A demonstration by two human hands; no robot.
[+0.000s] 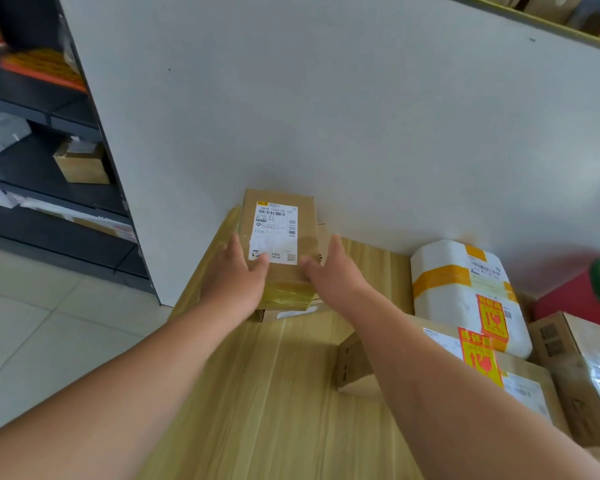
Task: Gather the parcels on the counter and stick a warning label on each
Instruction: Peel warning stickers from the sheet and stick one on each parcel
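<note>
A small brown cardboard parcel with a white shipping label lies on top of another flat box at the far end of the wooden counter, against the white wall. My left hand holds its left side, thumb on the top near the label. My right hand holds the right side, thumb on the top too. To the right, a white foam parcel and a brown box each carry a red-and-yellow warning label.
More brown boxes and a red box crowd the counter's right side. A white partition wall rises behind the counter. Dark shelving with parcels stands at the left over a tiled floor.
</note>
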